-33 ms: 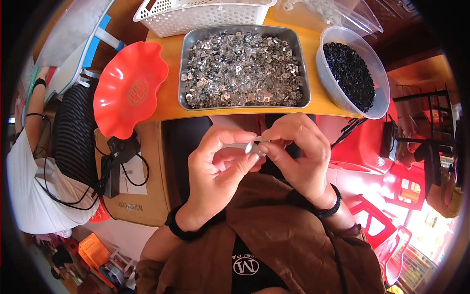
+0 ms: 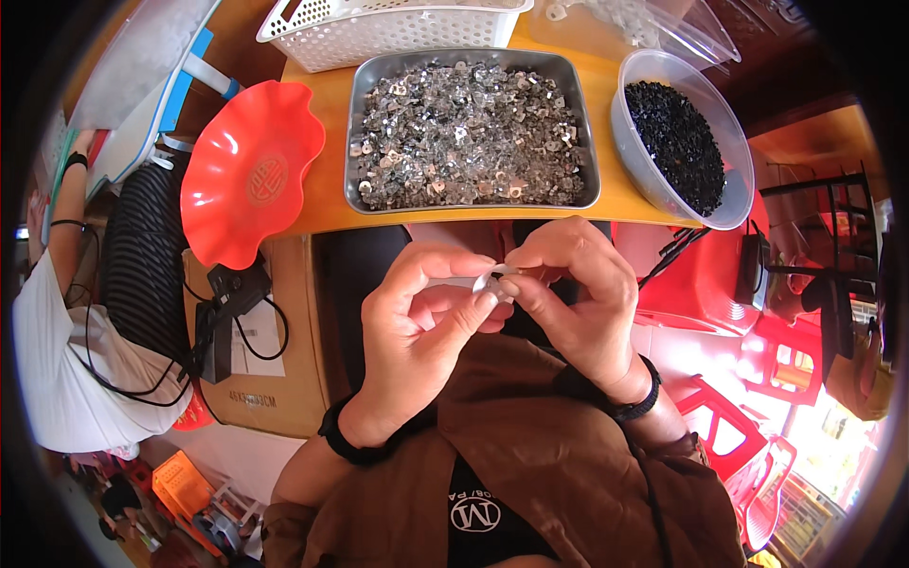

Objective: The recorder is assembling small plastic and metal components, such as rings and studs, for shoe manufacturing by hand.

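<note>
The left hand [image 2: 417,327] grasps a small pale round piece [image 2: 490,282] between the tip of its thumb and index finger, its other fingers curled loosely behind. The right hand [image 2: 579,308] pinches at the right side of the same piece with thumb and forefinger; whether a second, tinier part sits between those fingertips is too small to tell. The piece is held up over the lap, just off the near edge of the yellow-orange worktop [image 2: 327,216], with both wrists wearing dark bands [image 2: 642,396].

Directly beyond the hands, a rectangular metal tray [image 2: 473,205] stands on the worktop, filled with small shiny metal and clear pieces [image 2: 469,133]. To its right is a round translucent tub [image 2: 663,194] containing black granular bits [image 2: 677,147]. Behind the tray stands a white perforated plastic basket [image 2: 407,40], and toward the far right corner a clear plastic box [image 2: 696,36] with whitish pieces in it. A red wavy-rimmed dish [image 2: 232,156] lies left of the tray, reaching past the worktop's edge. Lower left are a cardboard box [image 2: 284,346] and a black ribbed hose [image 2: 142,251], beside another person's white garment [image 2: 95,388]
</note>
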### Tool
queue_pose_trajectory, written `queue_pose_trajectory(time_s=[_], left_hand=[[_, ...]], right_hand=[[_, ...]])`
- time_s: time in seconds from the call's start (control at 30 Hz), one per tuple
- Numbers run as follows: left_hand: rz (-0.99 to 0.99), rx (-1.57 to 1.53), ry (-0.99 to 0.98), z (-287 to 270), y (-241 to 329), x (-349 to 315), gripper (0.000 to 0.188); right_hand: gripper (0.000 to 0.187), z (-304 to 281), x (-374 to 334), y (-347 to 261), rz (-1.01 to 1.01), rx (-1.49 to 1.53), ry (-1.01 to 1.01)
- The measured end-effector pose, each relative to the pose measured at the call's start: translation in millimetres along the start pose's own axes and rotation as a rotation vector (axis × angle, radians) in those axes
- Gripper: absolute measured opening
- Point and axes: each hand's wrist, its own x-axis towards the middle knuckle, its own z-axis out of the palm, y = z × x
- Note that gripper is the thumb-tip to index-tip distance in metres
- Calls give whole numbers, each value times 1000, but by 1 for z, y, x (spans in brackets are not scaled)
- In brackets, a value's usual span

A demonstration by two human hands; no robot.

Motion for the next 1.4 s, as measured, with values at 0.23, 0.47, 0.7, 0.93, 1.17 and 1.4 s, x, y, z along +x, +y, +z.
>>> queue_pose_trajectory(time_s=[0.23,0.47,0.7,0.93,1.17,1.4], left_hand=[[-41,-113,-10,2,-4,4,12],[19,-91,28,3,-4,4,11],[138,74,44,4,-8,1,13],[232,187,24,4,-7,-1,16],[294,204,-19,2,-8,-2,17],[276,265,-62,0,-7,-4,16]], right_hand=[[19,1,-5,11,251,256,-89],[20,-7,-8,6,390,323,-215],[15,-3,-9,4,284,250,-95],[15,-8,-10,-5,318,246,-157],[16,-4,-10,-4,241,137,-78],[15,-3,-8,-4,207,109,-37]])
